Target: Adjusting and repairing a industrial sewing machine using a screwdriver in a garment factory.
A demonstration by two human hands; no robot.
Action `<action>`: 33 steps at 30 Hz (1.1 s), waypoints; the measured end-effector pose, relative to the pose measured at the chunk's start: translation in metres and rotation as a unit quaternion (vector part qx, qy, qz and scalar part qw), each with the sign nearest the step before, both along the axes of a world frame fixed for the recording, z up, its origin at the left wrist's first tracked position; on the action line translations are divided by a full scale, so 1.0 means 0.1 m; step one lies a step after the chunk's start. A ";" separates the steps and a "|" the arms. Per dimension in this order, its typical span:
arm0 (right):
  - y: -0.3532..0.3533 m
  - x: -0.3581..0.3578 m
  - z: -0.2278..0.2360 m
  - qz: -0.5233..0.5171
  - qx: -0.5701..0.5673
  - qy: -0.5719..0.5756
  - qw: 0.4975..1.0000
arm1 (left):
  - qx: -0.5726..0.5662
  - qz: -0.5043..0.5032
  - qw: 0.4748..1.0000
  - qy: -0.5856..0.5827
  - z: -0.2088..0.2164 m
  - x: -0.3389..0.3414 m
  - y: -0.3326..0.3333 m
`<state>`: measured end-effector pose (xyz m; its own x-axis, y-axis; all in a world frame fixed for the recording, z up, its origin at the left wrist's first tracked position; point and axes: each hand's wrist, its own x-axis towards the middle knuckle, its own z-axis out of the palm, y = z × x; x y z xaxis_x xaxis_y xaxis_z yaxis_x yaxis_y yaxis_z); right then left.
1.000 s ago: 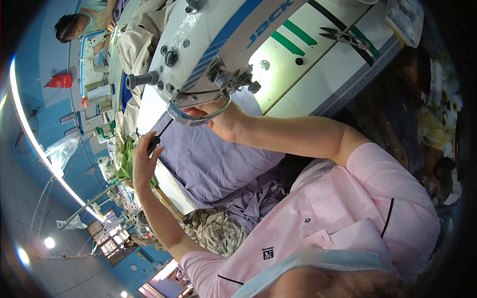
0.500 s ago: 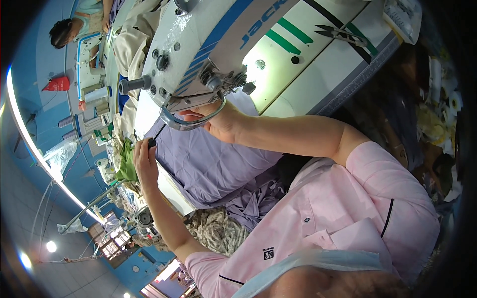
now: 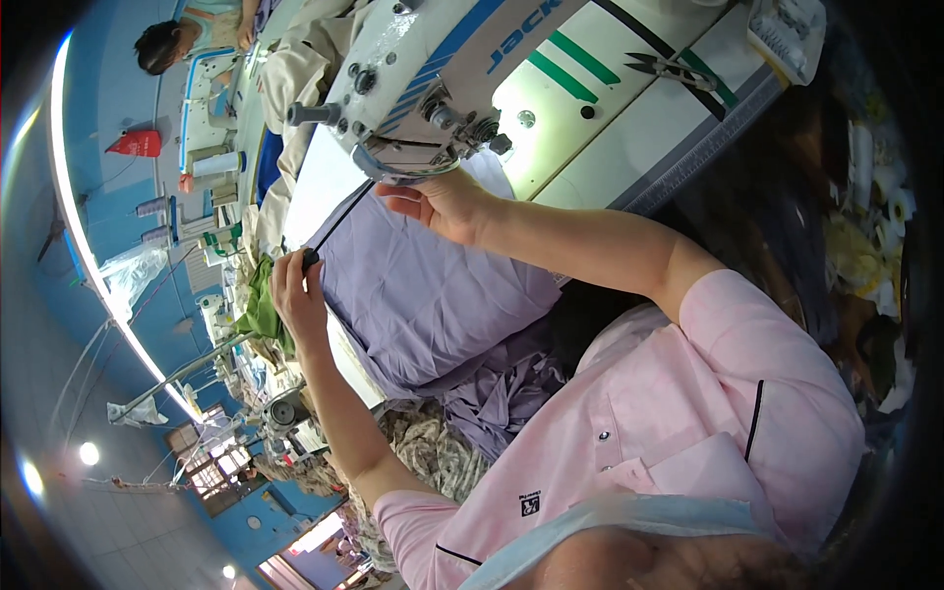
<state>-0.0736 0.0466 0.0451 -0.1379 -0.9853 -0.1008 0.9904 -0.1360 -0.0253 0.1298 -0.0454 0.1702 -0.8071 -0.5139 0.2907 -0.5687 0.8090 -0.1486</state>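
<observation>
My left hand (image 3: 298, 300) is closed at the left edge of the purple fabric (image 3: 433, 295). It pinches a small black roll (image 3: 311, 258), from which a narrow black strip (image 3: 344, 218) runs taut up to the head of the white and blue sewing machine (image 3: 423, 69). My right hand (image 3: 447, 205) is beside the machine's needle area, over the fabric. Its visible fingers stretch leftward and look slightly apart; the machine's front end hides some of them. The fabric hangs in folds toward my lap.
Thread snips (image 3: 674, 71) lie on the machine table (image 3: 629, 118), beyond green and black tape strips. A ruler (image 3: 708, 147) runs along its edge. Camouflage cloth (image 3: 433, 433) is bunched near my left arm. Green cloth (image 3: 261, 305) lies at the left. Another person (image 3: 187, 39) works at the far left.
My view has shifted, so the machine appears farther right and higher. More of the black strip shows between my left hand and the machine. My left hand still grips the roll.
</observation>
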 end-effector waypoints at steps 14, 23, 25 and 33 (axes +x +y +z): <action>-0.02 -0.01 -0.01 0.015 0.013 -0.002 1.000 | -0.011 -0.034 0.999 -0.022 0.03 -0.01 -0.10; 0.03 -0.02 0.02 -0.006 -0.004 0.004 1.000 | -0.101 -0.086 0.991 0.018 -0.12 0.08 -0.06; 0.05 -0.01 0.04 -0.006 -0.002 0.009 1.000 | -0.120 -0.095 0.988 0.016 -0.10 0.09 -0.04; 0.02 -0.01 -0.01 0.002 -0.050 -0.014 0.999 | -0.154 -0.119 0.981 -0.009 0.08 0.03 -0.03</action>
